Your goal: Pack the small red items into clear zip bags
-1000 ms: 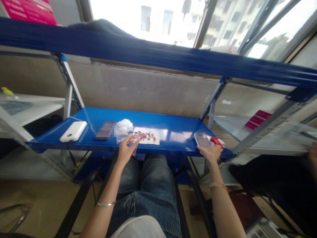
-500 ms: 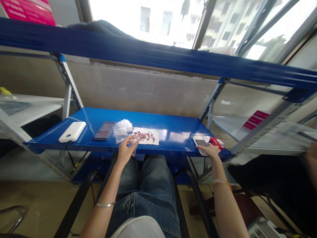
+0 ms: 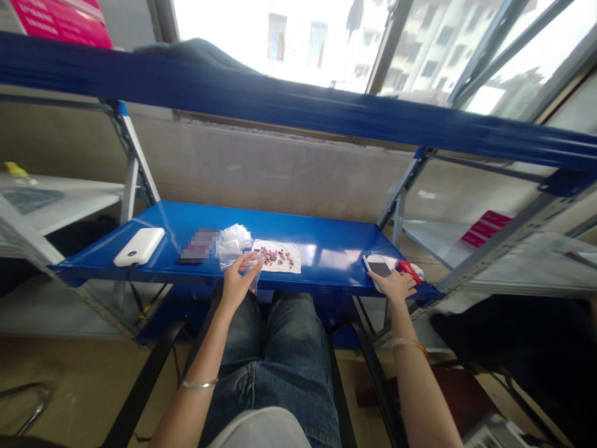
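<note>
My left hand (image 3: 239, 275) is closed in a pinch on a small clear plastic bag (image 3: 254, 284), which hangs at the shelf's front edge. Just right of it, many small dark red and pink pieces (image 3: 275, 256) lie on a white cloth (image 3: 295, 264). A pile of clear plastic bags (image 3: 234, 236) sits behind my left fingers. Over at the right end, my right hand (image 3: 394, 284) has its fingers spread, with the thumb side touching a white device with a grey screen (image 3: 379, 267). A red packet (image 3: 410, 270) lies beside that hand.
On the blue shelf (image 3: 336, 236) lie a white power bank (image 3: 138, 246) with a cable and a blurred-out dark rectangle (image 3: 199, 245). A blue upper beam (image 3: 280, 99) crosses ahead. Black chair armrests (image 3: 373, 373) flank my legs. Someone in dark clothes (image 3: 517, 348) is at the right.
My right hand has shifted slightly left and its fingers have spread out beside the device. My left hand keeps its pinch near the cloth, and the clear bag shows more plainly.
</note>
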`<state>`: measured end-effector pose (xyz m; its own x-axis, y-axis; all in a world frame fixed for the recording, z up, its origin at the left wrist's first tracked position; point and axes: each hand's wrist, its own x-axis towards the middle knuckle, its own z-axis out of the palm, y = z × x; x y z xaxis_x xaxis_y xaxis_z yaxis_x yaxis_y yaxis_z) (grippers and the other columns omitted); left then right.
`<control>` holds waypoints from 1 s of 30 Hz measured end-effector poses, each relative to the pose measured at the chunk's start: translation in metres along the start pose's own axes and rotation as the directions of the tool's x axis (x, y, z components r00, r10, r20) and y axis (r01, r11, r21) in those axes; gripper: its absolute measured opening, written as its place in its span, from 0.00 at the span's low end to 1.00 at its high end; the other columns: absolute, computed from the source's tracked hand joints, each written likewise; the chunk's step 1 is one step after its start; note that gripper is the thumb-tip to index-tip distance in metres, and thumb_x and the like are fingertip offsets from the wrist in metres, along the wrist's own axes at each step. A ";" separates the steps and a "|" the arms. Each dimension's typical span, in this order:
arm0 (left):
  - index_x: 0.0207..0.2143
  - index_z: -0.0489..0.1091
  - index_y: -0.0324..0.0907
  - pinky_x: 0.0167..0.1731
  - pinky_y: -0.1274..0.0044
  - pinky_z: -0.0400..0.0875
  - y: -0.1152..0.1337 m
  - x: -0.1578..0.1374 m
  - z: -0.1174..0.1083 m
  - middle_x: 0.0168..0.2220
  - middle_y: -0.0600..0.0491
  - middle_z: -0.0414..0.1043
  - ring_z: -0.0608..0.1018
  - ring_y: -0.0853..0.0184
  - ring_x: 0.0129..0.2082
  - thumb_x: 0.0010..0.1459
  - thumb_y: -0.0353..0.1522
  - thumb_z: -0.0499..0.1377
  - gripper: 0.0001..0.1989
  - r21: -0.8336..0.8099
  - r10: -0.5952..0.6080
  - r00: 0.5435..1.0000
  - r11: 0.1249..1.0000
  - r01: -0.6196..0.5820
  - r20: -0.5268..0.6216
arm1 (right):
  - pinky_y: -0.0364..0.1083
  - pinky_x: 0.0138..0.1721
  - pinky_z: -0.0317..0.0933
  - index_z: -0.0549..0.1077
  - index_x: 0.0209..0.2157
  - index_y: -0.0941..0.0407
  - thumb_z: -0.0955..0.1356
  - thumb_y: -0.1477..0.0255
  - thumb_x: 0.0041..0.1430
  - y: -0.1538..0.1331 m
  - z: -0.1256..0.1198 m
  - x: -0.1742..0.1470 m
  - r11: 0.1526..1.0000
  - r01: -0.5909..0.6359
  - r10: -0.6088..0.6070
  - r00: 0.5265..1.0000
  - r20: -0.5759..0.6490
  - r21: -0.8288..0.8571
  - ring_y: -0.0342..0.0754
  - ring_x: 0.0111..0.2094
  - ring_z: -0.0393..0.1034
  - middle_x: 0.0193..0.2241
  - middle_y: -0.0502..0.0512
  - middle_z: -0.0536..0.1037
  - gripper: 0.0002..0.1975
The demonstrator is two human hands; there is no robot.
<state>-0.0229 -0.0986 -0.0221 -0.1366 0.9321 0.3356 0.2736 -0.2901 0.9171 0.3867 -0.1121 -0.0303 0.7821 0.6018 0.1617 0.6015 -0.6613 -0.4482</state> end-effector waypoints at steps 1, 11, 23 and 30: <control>0.42 0.72 0.42 0.47 0.68 0.66 0.002 0.001 0.000 0.45 0.47 0.75 0.74 0.57 0.47 0.48 0.45 0.61 0.22 -0.032 -0.013 1.000 0.999 0.013 -0.003 | 0.67 0.50 0.46 0.66 0.54 0.58 0.68 0.51 0.44 -0.006 0.004 -0.006 0.999 0.049 -0.049 0.997 -0.058 0.008 0.77 0.56 0.48 0.56 0.76 0.57 0.38; 0.44 0.70 0.39 0.37 0.71 0.74 0.006 -0.002 0.007 0.45 0.44 0.75 0.77 0.58 0.43 0.45 0.43 0.64 0.25 -0.273 -0.072 0.997 0.959 0.075 0.023 | 0.50 0.45 0.55 0.78 0.33 0.53 0.68 0.58 0.53 -0.120 0.039 -0.106 0.565 0.739 -0.784 0.619 -0.040 0.368 0.53 0.42 0.64 0.35 0.56 0.73 0.13; 0.43 0.71 0.41 0.46 0.68 0.66 -0.004 0.002 0.003 0.46 0.45 0.75 0.75 0.57 0.46 0.44 0.43 0.65 0.24 -0.160 -0.080 0.997 0.984 0.079 0.002 | 0.49 0.41 0.52 0.79 0.31 0.51 0.68 0.64 0.55 -0.140 0.063 -0.127 0.665 0.686 -0.735 0.672 0.093 0.296 0.53 0.41 0.63 0.35 0.55 0.74 0.08; 0.44 0.71 0.42 0.48 0.66 0.64 0.000 -0.001 0.004 0.45 0.46 0.75 0.74 0.56 0.47 0.42 0.43 0.66 0.26 -0.094 -0.086 0.993 0.991 0.094 0.083 | 0.52 0.43 0.54 0.79 0.31 0.52 0.68 0.64 0.55 -0.149 0.059 -0.132 0.641 0.677 -0.743 0.666 0.068 0.362 0.55 0.42 0.65 0.35 0.57 0.75 0.09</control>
<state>-0.0188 -0.0987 -0.0232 -0.0804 0.9683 0.2366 0.1694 -0.2206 0.9605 0.1839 -0.0663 -0.0370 0.0632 0.9224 0.3810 0.8561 0.1461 -0.4957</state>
